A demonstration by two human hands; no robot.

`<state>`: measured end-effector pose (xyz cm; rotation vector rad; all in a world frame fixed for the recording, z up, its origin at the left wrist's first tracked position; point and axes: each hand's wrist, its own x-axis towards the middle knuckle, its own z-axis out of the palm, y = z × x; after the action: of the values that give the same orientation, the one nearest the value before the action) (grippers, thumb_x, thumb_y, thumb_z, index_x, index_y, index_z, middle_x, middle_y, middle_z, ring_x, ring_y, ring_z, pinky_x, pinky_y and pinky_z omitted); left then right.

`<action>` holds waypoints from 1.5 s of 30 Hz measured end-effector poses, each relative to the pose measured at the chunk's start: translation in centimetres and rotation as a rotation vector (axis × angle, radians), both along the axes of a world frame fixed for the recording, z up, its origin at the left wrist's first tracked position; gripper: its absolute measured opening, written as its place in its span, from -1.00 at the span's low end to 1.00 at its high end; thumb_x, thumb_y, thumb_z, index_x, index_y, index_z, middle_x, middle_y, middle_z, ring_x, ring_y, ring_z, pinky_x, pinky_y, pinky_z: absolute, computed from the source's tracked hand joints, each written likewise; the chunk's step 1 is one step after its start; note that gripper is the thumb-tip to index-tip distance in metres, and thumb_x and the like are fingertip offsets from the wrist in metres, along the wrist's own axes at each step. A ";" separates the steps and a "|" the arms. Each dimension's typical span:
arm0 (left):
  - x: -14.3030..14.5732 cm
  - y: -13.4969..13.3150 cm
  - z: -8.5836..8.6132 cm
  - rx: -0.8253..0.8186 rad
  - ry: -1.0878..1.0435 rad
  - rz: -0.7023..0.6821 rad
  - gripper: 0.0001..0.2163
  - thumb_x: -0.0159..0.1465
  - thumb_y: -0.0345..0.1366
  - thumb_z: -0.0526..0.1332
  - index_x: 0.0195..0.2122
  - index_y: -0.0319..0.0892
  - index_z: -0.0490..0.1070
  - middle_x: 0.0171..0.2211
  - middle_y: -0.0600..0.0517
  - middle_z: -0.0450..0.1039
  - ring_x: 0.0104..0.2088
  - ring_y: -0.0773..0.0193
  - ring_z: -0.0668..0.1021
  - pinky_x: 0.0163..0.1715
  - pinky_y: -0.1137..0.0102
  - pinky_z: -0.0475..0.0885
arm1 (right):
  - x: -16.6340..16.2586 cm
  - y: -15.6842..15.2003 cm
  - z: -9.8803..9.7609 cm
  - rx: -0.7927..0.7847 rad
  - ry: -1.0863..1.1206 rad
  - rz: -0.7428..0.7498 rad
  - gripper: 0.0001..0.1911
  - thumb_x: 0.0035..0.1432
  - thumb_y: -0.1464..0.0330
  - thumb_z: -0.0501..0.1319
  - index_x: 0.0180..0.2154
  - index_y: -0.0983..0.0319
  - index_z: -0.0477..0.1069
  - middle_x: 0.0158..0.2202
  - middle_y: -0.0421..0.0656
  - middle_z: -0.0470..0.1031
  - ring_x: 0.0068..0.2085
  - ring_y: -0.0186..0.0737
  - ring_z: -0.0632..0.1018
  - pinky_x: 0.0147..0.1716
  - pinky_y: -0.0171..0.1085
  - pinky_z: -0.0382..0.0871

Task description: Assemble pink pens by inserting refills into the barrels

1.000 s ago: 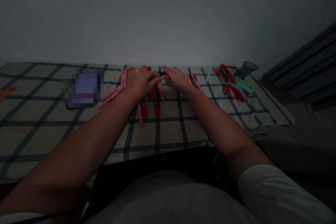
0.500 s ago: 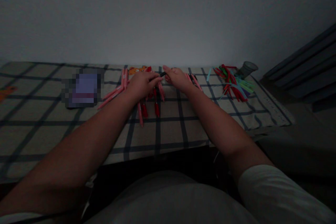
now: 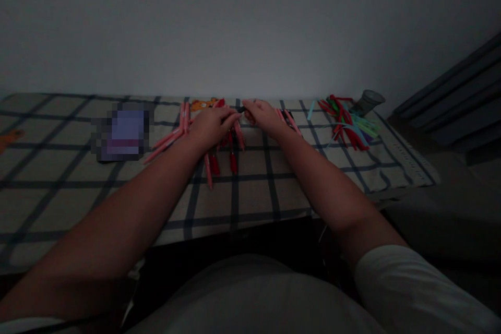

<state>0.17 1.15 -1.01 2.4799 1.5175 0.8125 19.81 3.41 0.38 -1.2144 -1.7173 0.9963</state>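
Over the far middle of the cloth, my left hand [image 3: 211, 124] and my right hand [image 3: 263, 116] meet at a small dark piece [image 3: 241, 109]. Thumb and fingers of the left hand pinch one end. The right hand's fingers are curled closed around the other. What the piece is, I cannot make out. Pink pen-like sticks [image 3: 166, 141] lie left of and beneath the left hand. Red-tipped slim pieces [image 3: 233, 163] stick out below it. More pink sticks [image 3: 291, 120] lie just right of the right hand, partly hidden by the wrist.
A checked cloth [image 3: 254, 188] covers the table against a wall. A pixelated purple phone-like object [image 3: 127, 128] lies at left. Red, green and blue strips [image 3: 348, 128] are heaped at right beside a tilted clear cup [image 3: 370, 103]. An orange bear picture [image 3: 201, 106] shows behind my left hand.
My right hand's raised thumb has come down over the fingers, and less of the dark piece shows. My left hand has barely moved.
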 end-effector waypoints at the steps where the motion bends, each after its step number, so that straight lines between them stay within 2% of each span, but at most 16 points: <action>1: 0.0 -0.1 0.1 0.010 0.016 0.018 -0.61 0.60 -0.04 0.13 -0.04 -0.08 0.74 -0.10 -0.10 0.77 -0.02 -0.05 0.71 0.02 0.20 0.52 | 0.0 -0.1 0.1 -0.001 0.010 -0.005 -0.40 0.65 0.14 0.26 -0.50 0.15 0.27 -0.59 -0.32 0.24 -0.48 -0.33 0.27 -0.39 -0.31 0.18; 4: -0.1 -0.5 0.5 0.006 0.033 0.077 -0.65 0.59 -0.02 0.19 0.02 -0.07 0.74 -0.04 -0.12 0.78 0.02 -0.09 0.72 0.04 0.17 0.51 | 0.1 -0.2 0.2 0.020 0.033 -0.004 -0.39 0.61 0.04 0.30 -0.48 0.15 0.27 -0.55 -0.31 0.26 -0.46 -0.32 0.29 -0.38 -0.31 0.20; 8: -0.1 -0.7 0.7 0.004 -0.005 0.135 -0.71 0.54 -0.04 0.30 0.10 -0.03 0.73 0.03 -0.08 0.78 0.09 -0.09 0.72 0.10 0.16 0.51 | 0.5 0.1 0.0 0.036 0.019 -0.058 -0.27 0.50 -0.27 0.24 -0.49 0.11 0.23 -0.56 -0.28 0.24 -0.46 -0.28 0.30 -0.39 -0.28 0.20; 11: -0.1 -0.6 0.6 0.002 -0.023 0.154 -0.71 0.53 -0.05 0.32 0.12 -0.01 0.72 0.06 -0.06 0.78 0.10 -0.08 0.71 0.11 0.15 0.51 | 0.8 0.6 -0.3 0.048 -0.015 -0.102 -0.23 0.46 -0.34 0.20 -0.51 0.09 0.18 -0.58 -0.29 0.17 -0.47 -0.27 0.28 -0.40 -0.26 0.16; 18: -0.2 -0.3 0.2 0.002 -0.028 0.165 -0.68 0.53 -0.05 0.33 0.16 -0.04 0.73 0.10 -0.10 0.77 0.11 -0.08 0.70 0.11 0.16 0.53 | 0.8 1.1 -0.7 0.100 -0.062 -0.122 -0.25 0.47 -0.26 0.27 -0.52 0.09 0.14 -0.54 -0.31 0.10 -0.43 -0.27 0.22 -0.40 -0.23 0.05; 29: -0.3 -0.2 0.0 0.013 0.043 0.170 -0.61 0.56 0.03 0.23 0.11 -0.04 0.77 0.04 -0.15 0.79 0.14 -0.20 0.73 0.07 0.08 0.56 | 0.8 0.6 -0.4 0.107 -0.064 -0.118 -0.42 0.62 0.11 0.29 -0.48 0.15 0.27 -0.51 -0.29 0.26 -0.40 -0.28 0.29 -0.37 -0.26 0.12; 38: -0.4 0.1 -0.6 0.024 0.044 0.197 -0.60 0.58 0.05 0.19 0.13 -0.01 0.76 0.08 -0.11 0.79 0.18 -0.18 0.72 0.13 0.08 0.53 | 0.8 0.6 -0.4 0.148 -0.091 -0.090 -0.49 0.64 0.21 0.27 -0.43 0.14 0.28 -0.44 -0.29 0.30 -0.33 -0.27 0.34 -0.28 -0.27 0.19; 45: 0.0 -0.3 -0.2 0.005 0.078 0.224 -0.58 0.60 0.01 0.18 0.20 -0.04 0.75 0.13 -0.12 0.79 0.21 -0.16 0.73 0.09 0.12 0.55 | 0.9 1.1 -1.0 0.127 -0.033 -0.054 -0.56 0.65 0.27 0.26 -0.38 0.14 0.33 -0.49 -0.33 0.31 -0.41 -0.30 0.35 -0.31 -0.29 0.24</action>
<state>0.13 0.82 -1.18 2.4008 1.8477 0.7578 20.69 4.53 -0.59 -1.1947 -1.7361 0.8266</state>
